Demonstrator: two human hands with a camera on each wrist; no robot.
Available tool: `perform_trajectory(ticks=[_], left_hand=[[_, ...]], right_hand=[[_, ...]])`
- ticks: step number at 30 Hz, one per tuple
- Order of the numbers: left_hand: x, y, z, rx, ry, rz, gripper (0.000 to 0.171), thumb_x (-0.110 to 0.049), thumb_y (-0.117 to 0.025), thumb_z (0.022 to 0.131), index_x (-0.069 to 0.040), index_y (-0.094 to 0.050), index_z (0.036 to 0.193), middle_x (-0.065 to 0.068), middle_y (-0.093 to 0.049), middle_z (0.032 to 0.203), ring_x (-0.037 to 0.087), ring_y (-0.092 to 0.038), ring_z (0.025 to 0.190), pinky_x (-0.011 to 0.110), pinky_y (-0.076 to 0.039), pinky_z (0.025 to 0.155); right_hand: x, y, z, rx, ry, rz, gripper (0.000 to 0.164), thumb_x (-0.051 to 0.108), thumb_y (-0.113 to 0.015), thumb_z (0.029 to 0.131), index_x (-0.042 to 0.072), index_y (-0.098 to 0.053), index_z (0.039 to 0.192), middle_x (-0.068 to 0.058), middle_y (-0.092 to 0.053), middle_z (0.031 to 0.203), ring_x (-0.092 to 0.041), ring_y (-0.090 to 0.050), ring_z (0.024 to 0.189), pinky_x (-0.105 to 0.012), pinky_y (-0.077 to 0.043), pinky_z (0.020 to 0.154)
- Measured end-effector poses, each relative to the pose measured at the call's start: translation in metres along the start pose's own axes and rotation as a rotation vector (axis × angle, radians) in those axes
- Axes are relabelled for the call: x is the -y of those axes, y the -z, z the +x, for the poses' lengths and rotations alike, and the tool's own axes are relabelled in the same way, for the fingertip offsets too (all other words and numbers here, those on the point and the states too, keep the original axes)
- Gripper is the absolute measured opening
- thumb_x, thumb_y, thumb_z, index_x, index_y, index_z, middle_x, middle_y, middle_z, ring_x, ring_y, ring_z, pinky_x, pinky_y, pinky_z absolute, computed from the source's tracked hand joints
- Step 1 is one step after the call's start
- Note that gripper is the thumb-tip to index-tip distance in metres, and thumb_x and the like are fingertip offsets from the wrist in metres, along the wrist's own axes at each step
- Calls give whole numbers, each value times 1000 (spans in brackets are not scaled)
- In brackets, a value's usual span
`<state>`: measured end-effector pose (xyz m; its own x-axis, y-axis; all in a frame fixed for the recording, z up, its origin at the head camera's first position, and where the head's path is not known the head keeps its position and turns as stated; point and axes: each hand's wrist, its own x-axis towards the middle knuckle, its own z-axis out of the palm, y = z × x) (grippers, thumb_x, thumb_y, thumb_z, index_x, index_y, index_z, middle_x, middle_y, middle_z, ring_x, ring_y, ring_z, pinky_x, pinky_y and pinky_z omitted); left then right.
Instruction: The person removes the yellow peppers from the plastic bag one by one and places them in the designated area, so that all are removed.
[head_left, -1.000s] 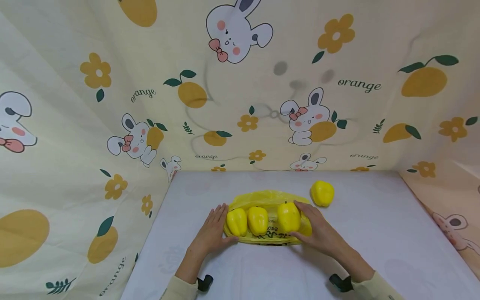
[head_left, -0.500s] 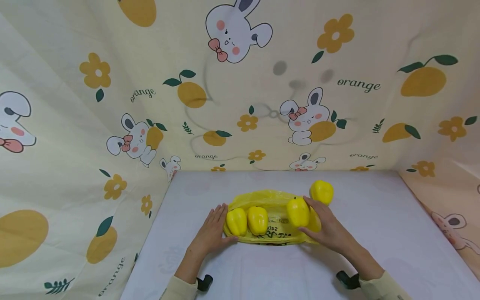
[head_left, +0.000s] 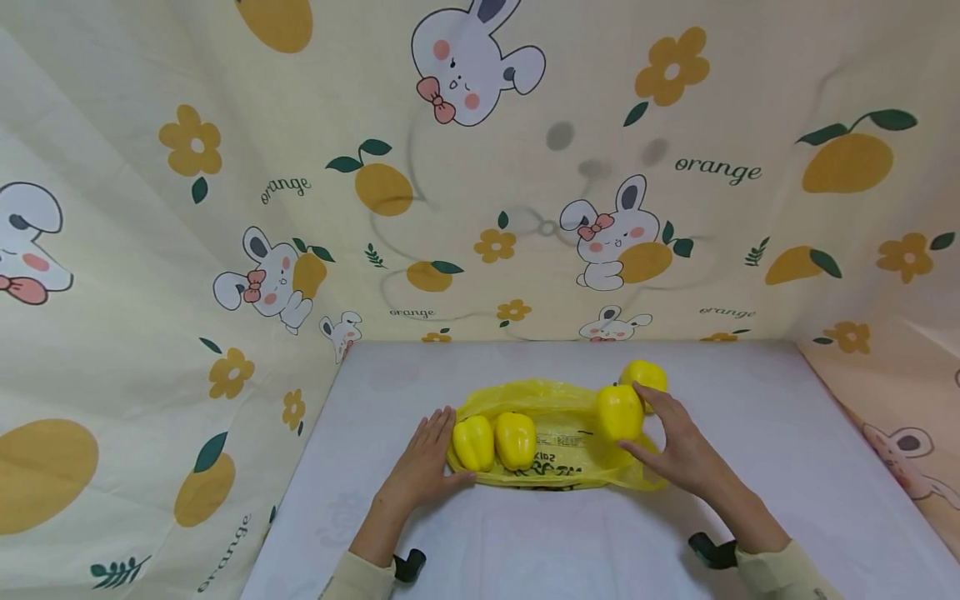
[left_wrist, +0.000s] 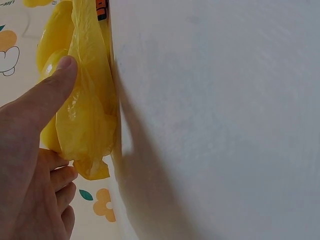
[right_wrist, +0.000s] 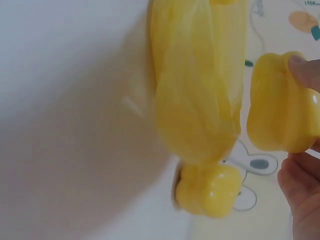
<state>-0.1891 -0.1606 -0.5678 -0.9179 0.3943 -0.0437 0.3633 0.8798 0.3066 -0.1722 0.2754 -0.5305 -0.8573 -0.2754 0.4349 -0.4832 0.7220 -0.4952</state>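
My right hand (head_left: 681,443) grips a yellow bell pepper (head_left: 620,413) between thumb and fingers, raised over the right end of a yellow plastic bag (head_left: 536,392). In the right wrist view, a gap shows between this held pepper (right_wrist: 280,107) and the bag (right_wrist: 195,110). Two more yellow bell peppers, one (head_left: 474,445) at the far left and another (head_left: 516,442) beside it, sit in the bag's opening. Fingers straight, my left hand (head_left: 426,464) rests against the bag's left end. Its thumb lies along the bag's front (left_wrist: 90,110) in the left wrist view.
Behind the held pepper, a loose yellow bell pepper (head_left: 647,375) stands on the white table (head_left: 525,550), partly hidden. Cream cloth walls (head_left: 465,192) printed with rabbits and oranges rise at the back and both sides.
My right hand has carried its bell pepper rightward and up, away from the other two. The bag's right end has spread out to the right. My left hand has stayed put.
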Motion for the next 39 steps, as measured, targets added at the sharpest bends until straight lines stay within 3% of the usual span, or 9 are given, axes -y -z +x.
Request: perform_trajectory(ticks=[7, 28, 39], left_hand=[[0, 0, 0, 2, 7, 12, 112, -61, -76, 94, -3, -20, 171, 13, -19, 179, 30, -17, 166, 50, -13, 136], [0, -1, 0, 1, 7, 22, 112, -61, -76, 94, -2, -19, 171, 14, -19, 179, 30, -17, 166, 50, -12, 136], [1, -2, 1, -10, 10, 32, 113, -62, -76, 93, -2, -20, 171, 14, -20, 179, 30, -18, 166, 49, -14, 136]], right_hand=[[-10, 8, 1, 18, -59, -10, 98, 14, -97, 79, -2, -42, 158, -29, -50, 151, -52, -47, 136, -80, -46, 103], [-47, 31, 6, -67, -48, -14, 100, 6, -97, 76, -6, -41, 159, -34, -50, 150, -55, -46, 134, -81, -43, 101], [-69, 40, 7, -53, -108, -19, 101, 9, -94, 81, -5, -36, 162, -37, -46, 151, -59, -43, 133, -83, -39, 104]])
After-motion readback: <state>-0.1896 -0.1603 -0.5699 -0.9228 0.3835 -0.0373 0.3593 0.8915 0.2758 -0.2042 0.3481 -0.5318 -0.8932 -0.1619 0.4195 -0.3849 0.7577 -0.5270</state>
